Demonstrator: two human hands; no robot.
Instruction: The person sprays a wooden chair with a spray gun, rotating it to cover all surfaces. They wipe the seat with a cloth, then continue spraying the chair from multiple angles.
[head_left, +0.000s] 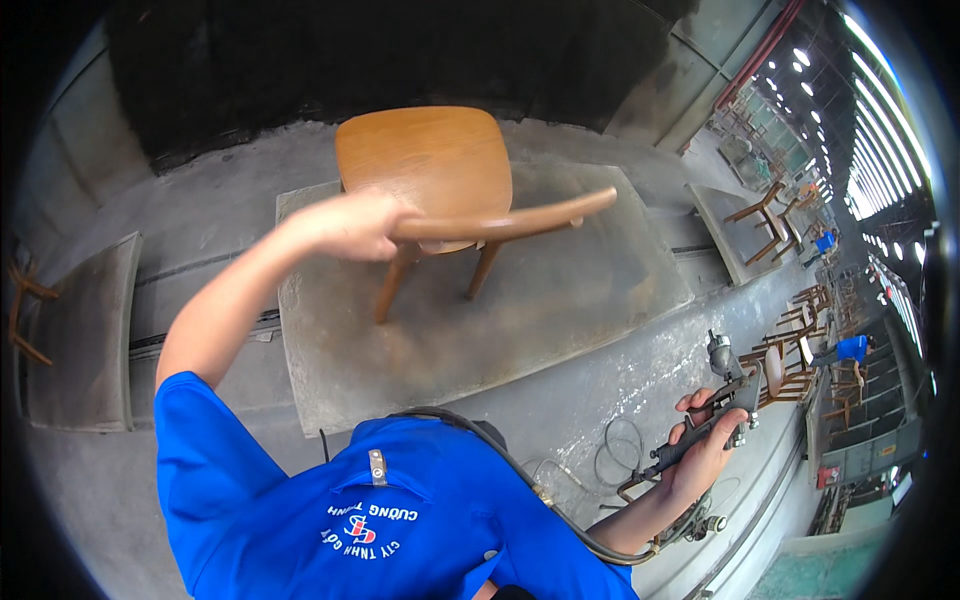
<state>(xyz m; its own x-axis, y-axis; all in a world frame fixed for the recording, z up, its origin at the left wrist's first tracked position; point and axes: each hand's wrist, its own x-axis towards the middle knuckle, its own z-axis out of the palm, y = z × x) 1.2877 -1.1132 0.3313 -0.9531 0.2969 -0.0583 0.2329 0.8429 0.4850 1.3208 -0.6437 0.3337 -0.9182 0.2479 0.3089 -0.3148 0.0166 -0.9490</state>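
A brown wooden chair [425, 155] stands on a flat grey platform [590, 275], with its rounded seat facing up and its curved back rail [530, 221] toward me. My left hand [358, 222] is closed around the rail's left end and looks slightly blurred. Two of the chair's legs show below the seat; the others are hidden. Away from the chair, at the lower right, my right hand [703, 452] grips a metal spray gun [738, 385] by its handle. A small cup sits at the gun's upper end.
A dark hose [520, 477] runs across my blue shirt toward the right arm. Thin loops of line [618, 452] lie on the floor beside the gun. Other platforms [85, 335] flank this one. Several chairs [785, 360] and people in blue are farther right; a dark wall [390, 55] rises behind.
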